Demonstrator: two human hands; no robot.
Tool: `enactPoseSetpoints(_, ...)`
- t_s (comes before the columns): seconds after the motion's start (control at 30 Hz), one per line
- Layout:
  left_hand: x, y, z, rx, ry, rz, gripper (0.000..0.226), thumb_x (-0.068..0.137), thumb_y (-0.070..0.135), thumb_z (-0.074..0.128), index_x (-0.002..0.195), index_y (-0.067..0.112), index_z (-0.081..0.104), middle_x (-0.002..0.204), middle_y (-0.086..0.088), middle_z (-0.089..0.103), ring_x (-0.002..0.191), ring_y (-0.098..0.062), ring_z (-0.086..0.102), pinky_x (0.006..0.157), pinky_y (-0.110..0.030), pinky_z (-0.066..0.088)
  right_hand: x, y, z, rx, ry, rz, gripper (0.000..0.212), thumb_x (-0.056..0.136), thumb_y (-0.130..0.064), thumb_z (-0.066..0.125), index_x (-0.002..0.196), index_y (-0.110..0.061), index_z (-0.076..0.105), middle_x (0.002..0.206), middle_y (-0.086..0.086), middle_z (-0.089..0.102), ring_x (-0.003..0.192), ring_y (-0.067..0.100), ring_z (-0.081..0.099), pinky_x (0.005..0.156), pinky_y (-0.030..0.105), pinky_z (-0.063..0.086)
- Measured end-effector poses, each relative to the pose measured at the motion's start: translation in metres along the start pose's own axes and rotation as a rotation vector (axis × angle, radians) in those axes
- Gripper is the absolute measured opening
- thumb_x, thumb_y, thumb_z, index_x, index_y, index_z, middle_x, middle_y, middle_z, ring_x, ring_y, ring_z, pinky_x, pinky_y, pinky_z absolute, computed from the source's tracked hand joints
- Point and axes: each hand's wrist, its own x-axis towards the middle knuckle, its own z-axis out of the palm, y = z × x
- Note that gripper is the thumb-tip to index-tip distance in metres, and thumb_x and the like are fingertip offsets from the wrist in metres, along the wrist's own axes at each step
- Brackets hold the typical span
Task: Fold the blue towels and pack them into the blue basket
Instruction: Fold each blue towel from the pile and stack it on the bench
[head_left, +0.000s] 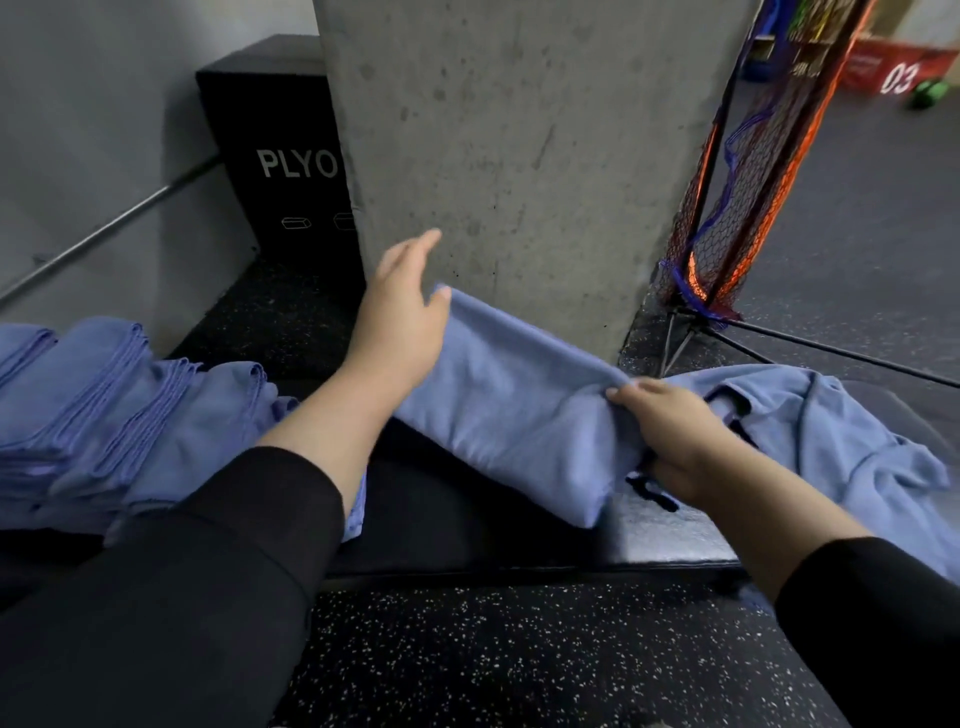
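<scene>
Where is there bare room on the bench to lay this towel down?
Bare black bench shows between the left forearm and the held towel, toward the near edge. The left side is crowded by the folded stack; the right by the crumpled towels.

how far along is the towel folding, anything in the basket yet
Done: a stack of folded towels sits at the left. In hand: the left hand and right hand hold one towel by its ends, mid-fold. Left: an unfolded heap at the right. No blue basket is in view, so packing cannot be judged.
</scene>
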Motion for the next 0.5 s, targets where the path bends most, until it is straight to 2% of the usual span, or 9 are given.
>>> enactPoseSetpoints(0.03, -0.008, 0.002, 0.010, 0.053, -0.059, 0.038, 0.042, 0.096, 0.010, 0.058, 0.138, 0.017, 0.057, 0.136, -0.006, 0.055, 0.124, -0.020, 0.053, 0.106, -0.021, 0.037, 0.001, 0.012, 0.001, -0.123, -0.001, 0.042, 0.009, 0.095, -0.014, 0.059, 0.098, -0.006, 0.064, 0.083, 0.013, 0.060, 0.071, 0.022, 0.055, 0.053, 0.027, 0.046)
enactPoseSetpoints(0.1, -0.035, -0.001, 0.029, 0.230, -0.251, 0.065, 0.023, 0.097, 0.020, 0.057, 0.117, 0.020, 0.067, 0.114, -0.006, 0.065, 0.106, -0.028, 0.062, 0.091, -0.037, 0.050, 0.003, 0.036, -0.002, -0.421, -0.029, 0.061, 0.013, 0.090, -0.017, 0.067, 0.096, -0.007, 0.062, 0.086, 0.013, 0.063, 0.075, 0.025, 0.060, 0.057, 0.036, 0.055)
enactPoseSetpoints(0.17, -0.063, -0.006, 0.040, 0.481, -0.502, 0.012, 0.021, 0.098, 0.033, 0.052, 0.110, 0.026, 0.067, 0.109, -0.003, 0.068, 0.101, -0.031, 0.063, 0.078, -0.036, 0.051, 0.003, 0.047, -0.004, -0.698, -0.024, 0.006, 0.020, 0.087, -0.021, 0.072, 0.096, -0.010, 0.059, 0.098, 0.014, 0.068, 0.081, 0.024, 0.062, 0.066, 0.038, 0.056)
enactPoseSetpoints(0.23, -0.085, -0.011, 0.043, 0.641, -0.676, -0.036, 0.028, 0.099, 0.044, 0.050, 0.116, 0.027, 0.063, 0.116, -0.002, 0.067, 0.106, -0.031, 0.062, 0.075, -0.032, 0.043, 0.002, 0.046, -0.004, -0.777, -0.018, -0.031, 0.027, 0.087, -0.025, 0.073, 0.105, -0.016, 0.055, 0.106, 0.012, 0.067, 0.081, 0.020, 0.061, 0.061, 0.035, 0.055)
enactPoseSetpoints(0.3, -0.097, -0.015, 0.044, 0.692, -0.715, -0.024, 0.030, 0.099, 0.048, 0.049, 0.109, 0.023, 0.060, 0.117, -0.005, 0.066, 0.108, -0.034, 0.061, 0.073, -0.033, 0.037, 0.003, 0.047, -0.005, -0.811, -0.021, -0.047, 0.048, 0.086, -0.031, 0.073, 0.126, -0.019, 0.051, 0.112, 0.011, 0.065, 0.090, 0.026, 0.065, 0.067, 0.040, 0.059)
enactPoseSetpoints(0.37, -0.101, -0.018, 0.043, 0.707, -0.716, -0.018, 0.029, 0.100, 0.049, 0.048, 0.099, 0.023, 0.058, 0.116, -0.007, 0.066, 0.108, -0.035, 0.060, 0.073, -0.034, 0.038, 0.004, 0.048, -0.005, -0.890, -0.017, -0.062, 0.062, 0.086, -0.035, 0.071, 0.139, -0.018, 0.045, 0.117, 0.012, 0.066, 0.096, 0.030, 0.066, 0.077, 0.042, 0.059)
enactPoseSetpoints(0.5, -0.101, -0.018, 0.049, 0.669, -0.776, -0.138, 0.044, 0.102, 0.049, 0.043, 0.123, 0.014, 0.062, 0.129, -0.011, 0.055, 0.121, -0.033, 0.052, 0.097, -0.040, 0.044, 0.005, 0.048, -0.010, -0.962, -0.013, -0.120, 0.052, 0.090, -0.031, 0.059, 0.138, -0.024, 0.041, 0.099, 0.006, 0.068, 0.082, 0.026, 0.065, 0.078, 0.038, 0.055)
